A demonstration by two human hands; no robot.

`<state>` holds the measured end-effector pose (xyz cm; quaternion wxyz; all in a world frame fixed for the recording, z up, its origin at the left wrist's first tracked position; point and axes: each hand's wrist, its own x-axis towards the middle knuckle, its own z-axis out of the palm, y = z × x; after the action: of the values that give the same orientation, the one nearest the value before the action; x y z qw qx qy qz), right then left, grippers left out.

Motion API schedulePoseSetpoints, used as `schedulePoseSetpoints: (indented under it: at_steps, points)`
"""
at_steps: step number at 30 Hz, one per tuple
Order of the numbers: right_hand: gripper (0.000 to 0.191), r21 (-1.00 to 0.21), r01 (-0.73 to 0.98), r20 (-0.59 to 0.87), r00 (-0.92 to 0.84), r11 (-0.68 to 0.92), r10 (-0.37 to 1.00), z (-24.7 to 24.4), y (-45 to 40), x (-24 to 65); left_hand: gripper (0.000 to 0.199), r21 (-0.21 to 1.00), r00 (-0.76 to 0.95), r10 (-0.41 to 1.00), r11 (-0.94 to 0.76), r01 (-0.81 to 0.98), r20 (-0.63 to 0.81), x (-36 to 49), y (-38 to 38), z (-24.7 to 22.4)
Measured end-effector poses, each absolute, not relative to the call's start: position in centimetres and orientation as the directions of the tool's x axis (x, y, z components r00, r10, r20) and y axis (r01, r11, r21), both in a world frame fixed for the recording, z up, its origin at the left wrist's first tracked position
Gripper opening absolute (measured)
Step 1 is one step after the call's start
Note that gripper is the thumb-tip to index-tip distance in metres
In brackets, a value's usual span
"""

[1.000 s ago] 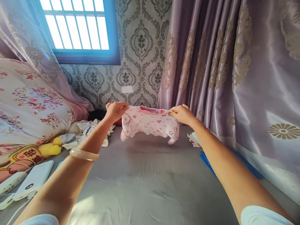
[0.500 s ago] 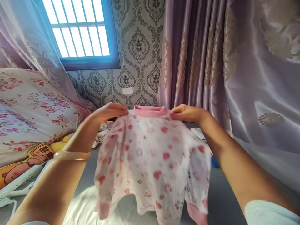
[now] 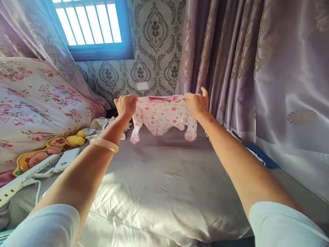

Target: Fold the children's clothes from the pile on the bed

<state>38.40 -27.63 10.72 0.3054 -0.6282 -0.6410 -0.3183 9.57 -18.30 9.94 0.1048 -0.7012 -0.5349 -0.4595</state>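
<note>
A person in pale sleeves (image 3: 56,221) holds up a child-size shirt (image 3: 164,115), white with red and pink prints, at arm's length at 12 o'clock over a gray sheet (image 3: 164,185). The left hand (image 3: 125,105), near 11 o'clock, pinches one shoulder of the garment between thumb and fingers; the right hand (image 3: 197,103), toward 1 o'clock, grips the opposite shoulder, one finger raised. The pink neckline runs between the two hands, and the pink-cuffed sleeves hang down at either end — clear of the sheet, with a shadow below.

A pale bangle (image 3: 104,144) circles the left forearm, while a small dark mark shows at the right wrist. At 11 o'clock, a heap of light-colored cloth (image 3: 102,124) lies beyond the left forearm, near floral bedding (image 3: 61,96). At 10 o'clock sit a yellow cartoon cushion (image 3: 36,159), a white power strip (image 3: 15,187) and a white device (image 3: 67,160). A blue item (image 3: 268,160) lies at 2 o'clock, beside the right forearm — its exact nature cannot be made out. Behind, a barred window (image 3: 89,24) glows at 11 o'clock, patterned wallpaper (image 3: 155,31) fills 12, and a mauve curtain (image 3: 223,68) hangs at 1.
</note>
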Motion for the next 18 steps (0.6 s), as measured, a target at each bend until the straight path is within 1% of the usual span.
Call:
schedulePoseSetpoints:
  at_steps: [3,5,7,9,12,14,16,18]
  points:
    - [0.031,-0.002,1.0,0.796,-0.017,0.03,0.604,10.5,-28.6,38.4,0.036,0.409,-0.007,0.694,-0.416,0.812,0.72,9.7,-19.4,10.2]
    - [0.028,-0.045,0.996,0.802,-0.014,0.082,0.598,10.5,-29.7,38.4,0.036,0.45,-0.031,0.7,-0.424,0.786,0.713,9.6,-20.2,10.4]
    - [0.026,-0.114,0.981,0.796,-0.005,0.157,0.606,10.6,-31.1,38.3,0.037,0.468,-0.06,0.681,-0.433,0.77,0.73,9.3,-21.1,10.7]
    - [0.024,-0.189,0.951,0.772,-0.009,0.243,0.635,11.1,-32.7,38.3,0.036,0.456,-0.085,0.625,-0.462,0.761,0.776,8.8,-22.3,11.2]
    - [0.022,-0.296,0.879,0.74,-0.036,0.373,0.671,12.0,-35.1,38.1,0.033,0.398,-0.102,0.508,-0.52,0.756,0.855,7.7,-25.0,11.9]
    - [0.019,-0.381,0.813,0.728,-0.03,0.44,0.685,12.6,-36.6,37.8,0.032,0.336,-0.09,0.428,-0.544,0.769,0.899,6.9,-27.2,12.3]
    - [0.018,-0.467,0.749,0.72,0.014,0.47,0.693,13.2,-38.1,37.4,0.031,0.248,-0.057,0.337,-0.557,0.792,0.94,6.3,-29.5,12.6]
    - [0.02,-0.515,0.717,0.726,0.074,0.469,0.684,13.8,-39.4,36.9,0.028,0.145,-0.008,0.237,-0.569,0.809,0.972,5.8,-31.5,12.7]
